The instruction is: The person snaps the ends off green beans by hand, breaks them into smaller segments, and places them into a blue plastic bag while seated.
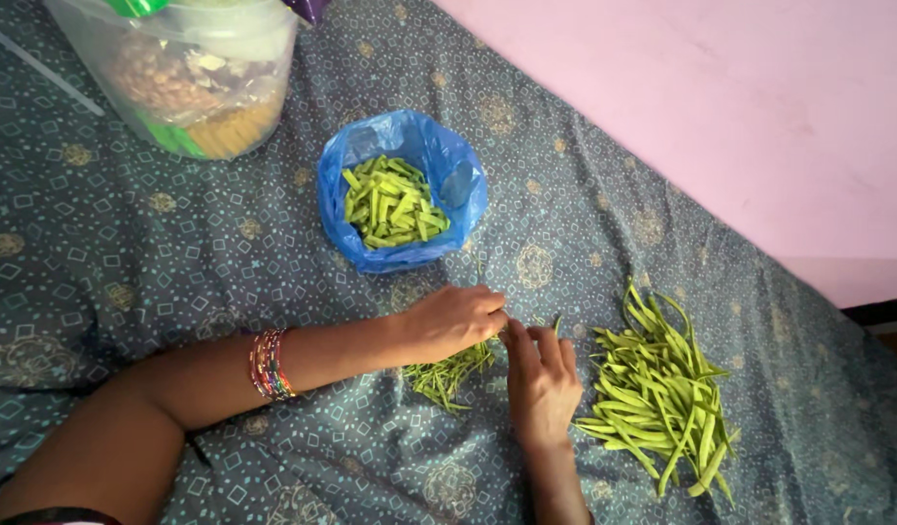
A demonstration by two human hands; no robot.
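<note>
Left hand (455,319): pinching one end of a green bean (512,331), fingers closed on it.
Right hand (543,377): gripping the same bean from the other side, thumb and fingers meeting the left.
Bean's place: sitting between both hands, over the thin trimmings (450,372).
Whole beans (662,389): lying just beside the right hand.
Cut pieces (393,202): filling the blue bag (455,170).
Doing it well: probably keeping the pinch close to the tip.

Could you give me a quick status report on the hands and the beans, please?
Left hand and right hand pinching one bean between them. Whole beans right, cut pieces in blue bag.
</note>
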